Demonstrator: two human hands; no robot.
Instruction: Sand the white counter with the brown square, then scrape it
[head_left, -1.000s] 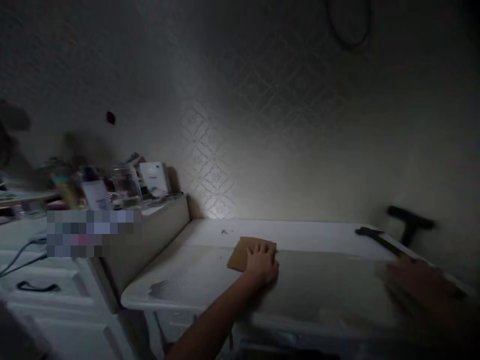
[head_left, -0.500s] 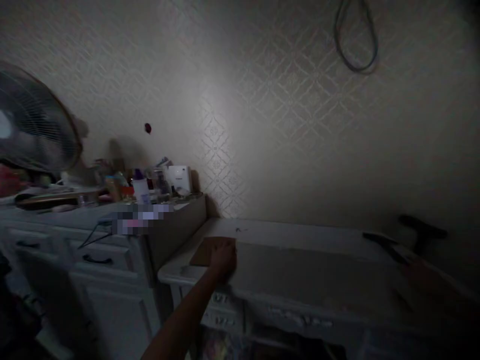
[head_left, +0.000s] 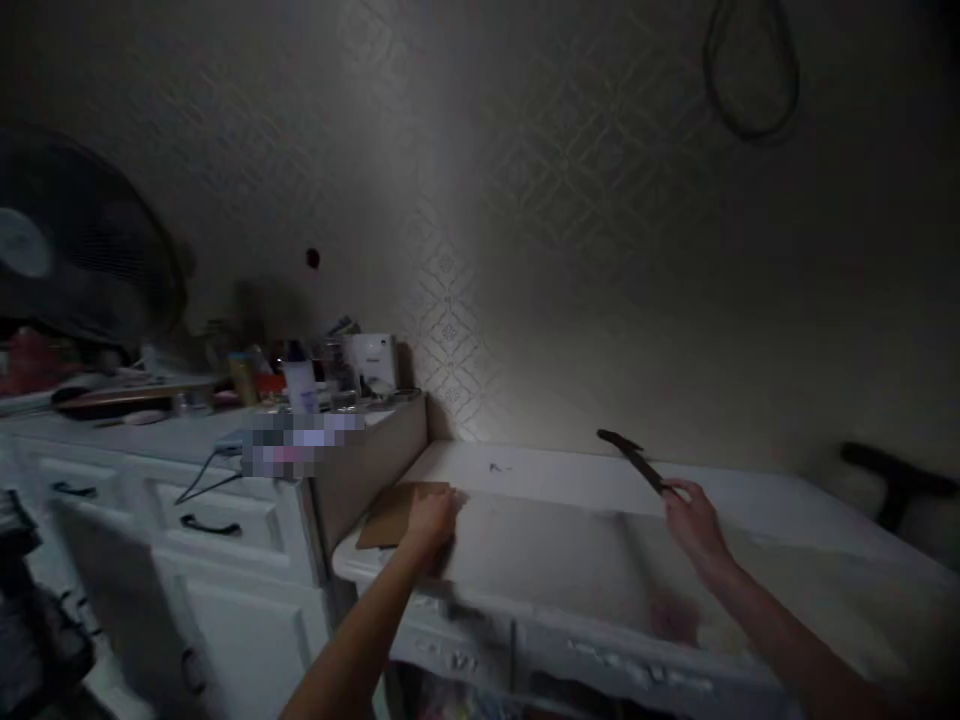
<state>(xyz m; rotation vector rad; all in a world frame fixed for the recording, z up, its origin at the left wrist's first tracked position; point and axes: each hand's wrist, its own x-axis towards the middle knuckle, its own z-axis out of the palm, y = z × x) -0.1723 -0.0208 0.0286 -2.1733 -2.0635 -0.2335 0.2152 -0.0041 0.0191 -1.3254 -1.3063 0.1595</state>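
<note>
On the left end of the white desk (head_left: 540, 540) lies a flat brown piece of cardboard (head_left: 388, 516). My left hand (head_left: 433, 520) grips its right side, fingers bent over the edge. Above the desk's middle, my right hand (head_left: 694, 518) is closed around one end of a long, thin dark tool (head_left: 632, 460). The tool points up and to the left, toward the wall, apart from the cardboard. In this dim light I cannot make out its exact kind. A shadow falls on the desktop below it.
A taller white cabinet (head_left: 225, 590) adjoins the desk on the left, crowded with bottles, a white box (head_left: 373, 362) and a fan (head_left: 75, 240). A dark T-shaped object (head_left: 896, 485) stands at the right. A cable loop (head_left: 750, 130) hangs on the wall.
My right hand has come in from the far right with the dark tool, over the desk's middle. My left hand and the cardboard have shifted slightly left and nearer. The camera view has shifted a little.
</note>
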